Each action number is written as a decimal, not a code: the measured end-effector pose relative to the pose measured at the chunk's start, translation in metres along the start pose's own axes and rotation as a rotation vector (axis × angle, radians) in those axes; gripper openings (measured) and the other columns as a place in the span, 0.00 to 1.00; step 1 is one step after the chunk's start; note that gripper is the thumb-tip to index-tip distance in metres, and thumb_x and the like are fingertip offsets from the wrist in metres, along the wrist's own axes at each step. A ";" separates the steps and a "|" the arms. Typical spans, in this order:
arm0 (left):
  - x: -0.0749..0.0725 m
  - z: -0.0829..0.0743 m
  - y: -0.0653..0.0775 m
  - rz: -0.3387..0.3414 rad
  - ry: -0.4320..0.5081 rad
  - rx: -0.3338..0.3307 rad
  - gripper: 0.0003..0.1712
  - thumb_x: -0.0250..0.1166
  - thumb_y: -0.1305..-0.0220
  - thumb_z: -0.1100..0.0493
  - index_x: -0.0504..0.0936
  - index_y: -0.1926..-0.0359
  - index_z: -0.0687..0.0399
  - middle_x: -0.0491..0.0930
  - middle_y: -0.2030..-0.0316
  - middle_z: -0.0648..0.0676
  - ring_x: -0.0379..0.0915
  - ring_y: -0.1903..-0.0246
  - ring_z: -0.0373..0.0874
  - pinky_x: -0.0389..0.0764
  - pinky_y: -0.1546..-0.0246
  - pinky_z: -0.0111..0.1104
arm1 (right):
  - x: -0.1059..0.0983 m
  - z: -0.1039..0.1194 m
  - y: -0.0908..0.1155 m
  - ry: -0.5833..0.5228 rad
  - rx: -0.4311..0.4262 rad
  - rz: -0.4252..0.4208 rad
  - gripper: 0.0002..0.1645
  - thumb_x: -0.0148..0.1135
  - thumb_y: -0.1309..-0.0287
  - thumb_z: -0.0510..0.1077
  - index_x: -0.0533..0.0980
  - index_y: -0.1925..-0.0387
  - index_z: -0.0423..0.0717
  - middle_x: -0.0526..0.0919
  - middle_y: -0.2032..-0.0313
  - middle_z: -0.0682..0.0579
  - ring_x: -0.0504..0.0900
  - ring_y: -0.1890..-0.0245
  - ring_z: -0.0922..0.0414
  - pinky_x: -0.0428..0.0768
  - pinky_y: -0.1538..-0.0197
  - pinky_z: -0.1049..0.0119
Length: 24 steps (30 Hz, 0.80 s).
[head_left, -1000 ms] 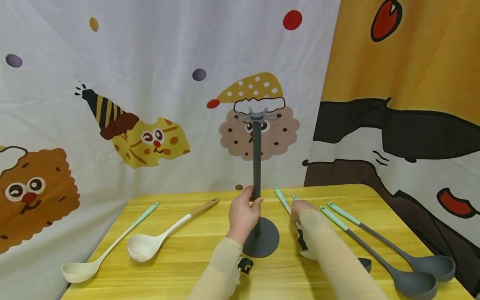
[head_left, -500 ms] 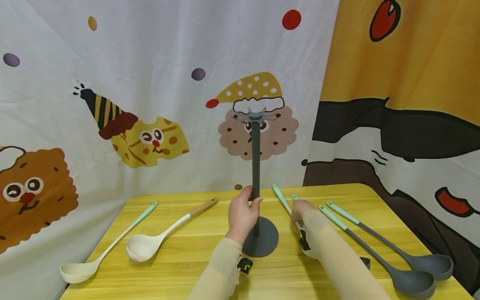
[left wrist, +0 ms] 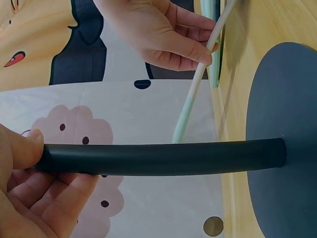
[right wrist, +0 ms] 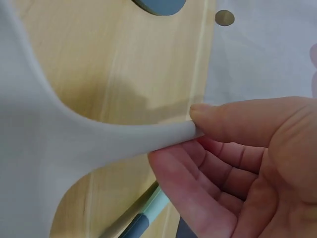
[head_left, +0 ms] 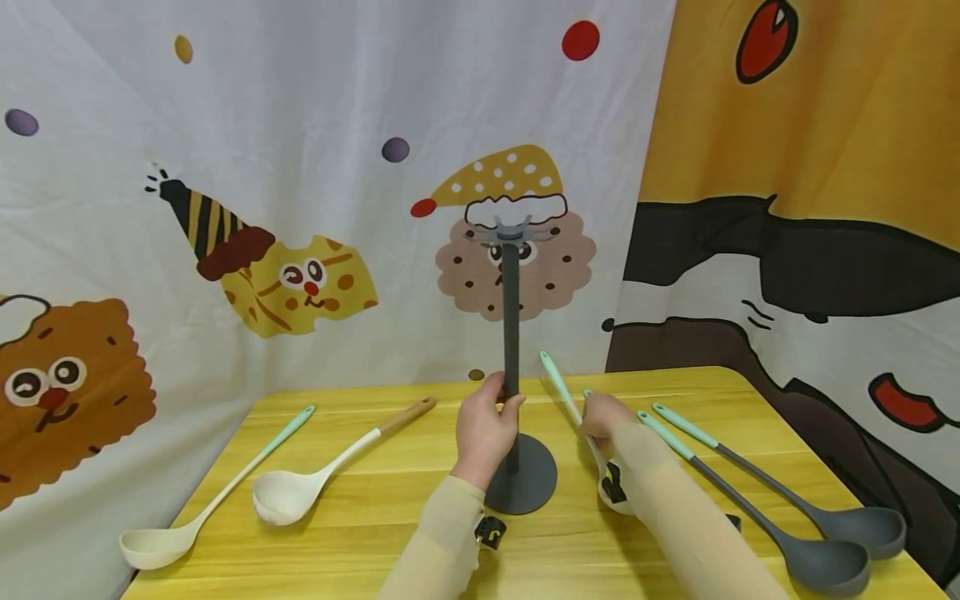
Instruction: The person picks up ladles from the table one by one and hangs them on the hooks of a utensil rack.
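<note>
My left hand (head_left: 483,429) grips the upright post (head_left: 512,325) of a dark grey utensil stand, thumb on one side and fingers on the other. The stand has hook arms (head_left: 512,233) on top and a round base (head_left: 534,475). To its right, my right hand (head_left: 606,417) pinches the white shaft of a kitchen utensil with a mint handle (head_left: 557,377). Its mint end points up and away from me, raised off the table. In the right wrist view the utensil's broad white head (right wrist: 29,144) shows only in part, so its exact kind is unclear.
On the left lie a white ladle with a mint handle (head_left: 161,546) and a white ladle with a wooden handle (head_left: 288,496). Two grey ladles with mint handles, one nearer (head_left: 828,567) and one farther (head_left: 862,529), lie right. Another utensil is mostly hidden by my right forearm.
The white utensil's mint end has risen and shifted slightly left, with my right hand lifting a little. My left hand and the stand stay in place.
</note>
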<state>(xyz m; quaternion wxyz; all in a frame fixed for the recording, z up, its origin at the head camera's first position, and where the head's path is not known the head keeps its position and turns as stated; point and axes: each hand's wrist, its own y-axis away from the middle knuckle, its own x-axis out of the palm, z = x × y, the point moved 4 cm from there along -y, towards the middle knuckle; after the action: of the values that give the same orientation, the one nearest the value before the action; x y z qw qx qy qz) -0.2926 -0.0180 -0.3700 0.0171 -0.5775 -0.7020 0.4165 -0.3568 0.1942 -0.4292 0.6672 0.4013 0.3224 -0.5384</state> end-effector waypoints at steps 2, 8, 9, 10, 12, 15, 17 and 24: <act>0.000 0.000 0.000 0.001 -0.001 0.001 0.10 0.70 0.37 0.57 0.81 0.56 0.51 0.86 0.65 0.52 0.84 0.63 0.48 0.82 0.65 0.43 | 0.000 -0.001 -0.001 -0.019 0.003 -0.014 0.05 0.63 0.46 0.32 0.74 0.74 0.38 0.76 0.76 0.46 0.78 0.80 0.55 0.78 0.77 0.66; 0.001 0.000 0.000 -0.005 -0.003 0.005 0.10 0.70 0.37 0.58 0.81 0.55 0.52 0.86 0.65 0.52 0.84 0.63 0.48 0.82 0.64 0.43 | -0.002 -0.002 0.002 -0.059 -0.014 -0.043 0.06 0.64 0.44 0.34 0.73 0.71 0.39 0.76 0.74 0.47 0.79 0.78 0.54 0.80 0.73 0.64; 0.000 0.000 0.000 -0.009 -0.002 0.010 0.10 0.70 0.37 0.58 0.81 0.56 0.52 0.86 0.65 0.52 0.84 0.63 0.48 0.82 0.64 0.43 | -0.003 -0.001 0.003 -0.062 -0.022 -0.048 0.06 0.63 0.43 0.33 0.73 0.71 0.39 0.76 0.74 0.47 0.79 0.77 0.54 0.81 0.73 0.63; 0.000 0.000 0.001 -0.013 -0.002 0.014 0.10 0.70 0.37 0.58 0.81 0.56 0.52 0.86 0.65 0.52 0.84 0.63 0.49 0.82 0.64 0.43 | -0.004 0.000 0.004 -0.063 -0.028 -0.054 0.06 0.63 0.43 0.33 0.73 0.71 0.39 0.76 0.74 0.47 0.79 0.77 0.54 0.81 0.72 0.63; -0.001 0.000 0.001 -0.020 0.000 0.023 0.10 0.70 0.37 0.58 0.82 0.56 0.52 0.86 0.66 0.52 0.84 0.63 0.49 0.82 0.65 0.43 | -0.004 0.000 0.005 -0.063 -0.042 -0.063 0.06 0.62 0.43 0.33 0.72 0.71 0.38 0.76 0.74 0.47 0.79 0.77 0.54 0.81 0.72 0.62; -0.001 0.000 0.001 -0.025 0.004 0.032 0.10 0.70 0.37 0.58 0.82 0.56 0.52 0.86 0.66 0.51 0.84 0.63 0.49 0.82 0.65 0.43 | -0.005 0.000 0.005 -0.067 -0.058 -0.073 0.06 0.62 0.44 0.33 0.72 0.71 0.38 0.75 0.74 0.47 0.79 0.77 0.54 0.81 0.72 0.63; -0.001 0.000 0.001 -0.023 0.007 0.032 0.10 0.70 0.37 0.58 0.82 0.56 0.51 0.86 0.66 0.51 0.84 0.63 0.49 0.82 0.65 0.43 | -0.007 0.001 0.005 -0.070 -0.064 -0.078 0.06 0.62 0.44 0.33 0.72 0.72 0.39 0.75 0.75 0.47 0.79 0.78 0.54 0.81 0.73 0.63; -0.001 -0.001 0.001 -0.025 0.007 0.032 0.10 0.70 0.37 0.58 0.82 0.56 0.52 0.86 0.66 0.51 0.84 0.63 0.49 0.82 0.65 0.43 | -0.014 0.006 0.006 -0.098 -0.098 -0.086 0.06 0.61 0.45 0.33 0.72 0.74 0.38 0.76 0.77 0.47 0.79 0.78 0.54 0.81 0.72 0.62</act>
<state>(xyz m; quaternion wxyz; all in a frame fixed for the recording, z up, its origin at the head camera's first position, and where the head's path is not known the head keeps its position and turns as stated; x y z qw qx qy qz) -0.2913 -0.0180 -0.3695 0.0338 -0.5697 -0.7022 0.4256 -0.3536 0.1957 -0.4129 0.6775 0.3270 0.3323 -0.5689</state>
